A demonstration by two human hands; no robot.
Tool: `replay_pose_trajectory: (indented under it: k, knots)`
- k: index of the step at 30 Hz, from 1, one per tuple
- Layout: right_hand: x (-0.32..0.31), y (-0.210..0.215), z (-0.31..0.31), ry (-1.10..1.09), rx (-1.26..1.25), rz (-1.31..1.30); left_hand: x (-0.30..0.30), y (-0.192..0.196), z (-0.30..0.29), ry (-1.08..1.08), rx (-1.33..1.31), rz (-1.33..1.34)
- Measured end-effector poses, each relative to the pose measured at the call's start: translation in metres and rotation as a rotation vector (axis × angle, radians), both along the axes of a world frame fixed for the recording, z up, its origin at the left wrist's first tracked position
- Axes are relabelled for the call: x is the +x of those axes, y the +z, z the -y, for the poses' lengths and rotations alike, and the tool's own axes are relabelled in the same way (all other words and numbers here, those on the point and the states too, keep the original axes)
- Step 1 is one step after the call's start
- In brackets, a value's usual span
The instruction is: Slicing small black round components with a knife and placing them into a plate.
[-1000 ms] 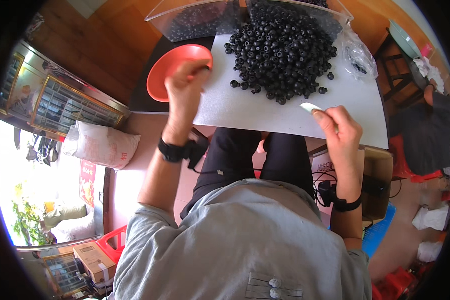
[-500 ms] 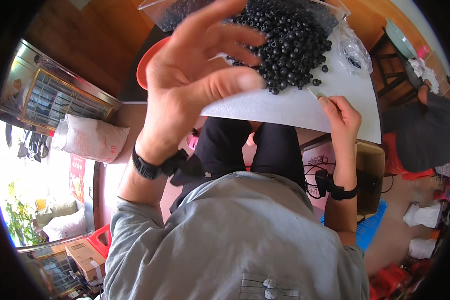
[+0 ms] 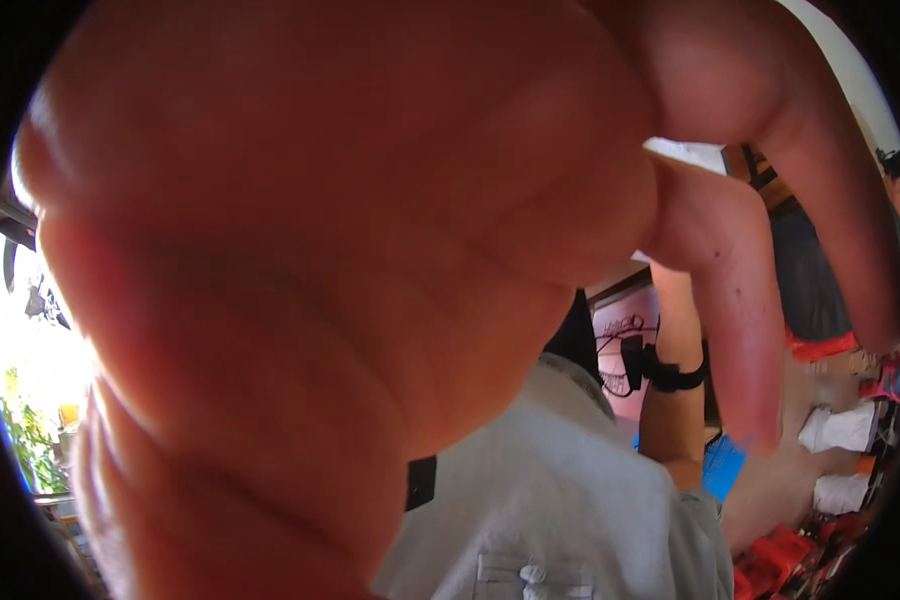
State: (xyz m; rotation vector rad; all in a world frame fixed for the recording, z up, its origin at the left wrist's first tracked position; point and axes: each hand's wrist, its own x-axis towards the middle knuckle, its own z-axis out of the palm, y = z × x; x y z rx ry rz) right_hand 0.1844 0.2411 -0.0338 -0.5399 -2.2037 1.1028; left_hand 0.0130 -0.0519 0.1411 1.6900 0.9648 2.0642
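My left hand (image 3: 370,230) is raised right up close and fills most of the head view. Its fingers are apart, two of them stretching down on the right side, and nothing shows in its grasp. Behind it, my right forearm (image 3: 678,330) comes up from below with a black wrist strap (image 3: 682,374) around it. The left hand covers my right hand, so its fingers cannot be seen. Only a sliver of the white table top (image 3: 692,154) shows between the left hand's fingers; the black beads are hidden.
On the right, white bags (image 3: 842,428) and red items (image 3: 778,560) lie on the floor. A blue flat thing (image 3: 722,468) is beside my right elbow. A person in dark clothing (image 3: 810,270) is at the far right. A bright opening with plants (image 3: 32,430) is at the left.
My left hand has come up from over the table to very near the view, now covering the table, the black beads and my right hand. The right forearm has barely moved.
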Motion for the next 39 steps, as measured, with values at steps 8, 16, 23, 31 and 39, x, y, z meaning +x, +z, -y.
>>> replay_pose_trajectory:
  k: [8, 16, 23, 31, 39]
  knots:
    - [-0.030, 0.033, 0.011, 0.030, 0.003, -0.116, -0.040, 0.087, 0.023, -0.076, -0.041, -0.422]
    - [-0.019, 0.041, 0.017, -0.057, -0.287, -0.174, 0.000, 0.041, -0.003, -0.338, -0.018, -0.275]
    - [0.034, 0.130, 0.020, 0.293, -0.370, -0.589, 0.035, 0.026, 0.012, -0.457, -0.014, -0.152]
    - [0.037, 0.223, 0.035, 1.310, -0.032, -0.964, 0.036, 0.027, 0.007, -0.577, -0.005, -0.120]
    - [0.059, 0.227, 0.043, 1.391, 0.280, -0.532, 0.032, 0.016, 0.000, -0.393, 0.098, -0.046]
